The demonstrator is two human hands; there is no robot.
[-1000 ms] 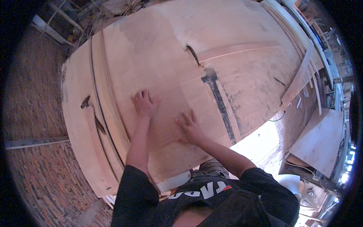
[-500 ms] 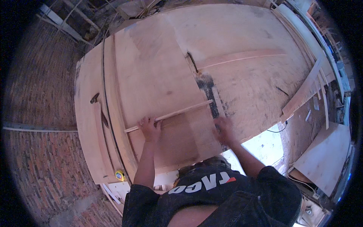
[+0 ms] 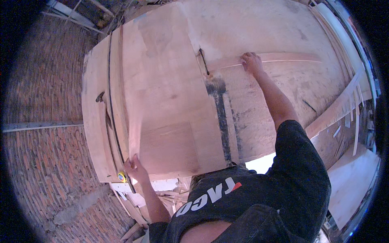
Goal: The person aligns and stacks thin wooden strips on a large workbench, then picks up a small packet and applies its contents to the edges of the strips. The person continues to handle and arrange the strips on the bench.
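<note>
**My left hand [image 3: 136, 168] is low, my right hand [image 3: 252, 63] is high**

I count two wooden strips at my hands. One pale strip [image 3: 135, 131], blurred, points upward from lower left, pinched in my left fingers. One long strip [image 3: 293, 57] lies upper right of centre; my right fingers bend over its end, whether pinching I cannot tell. One yellow tape measure [image 3: 122, 176] and one hammer [image 3: 100, 97] are at left. Half a second ago, the pale strip lay crosswise mid-frame, and my right hand was lower.

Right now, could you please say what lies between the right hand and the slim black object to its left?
The head view shows part of a flat wooden strip there.
</note>
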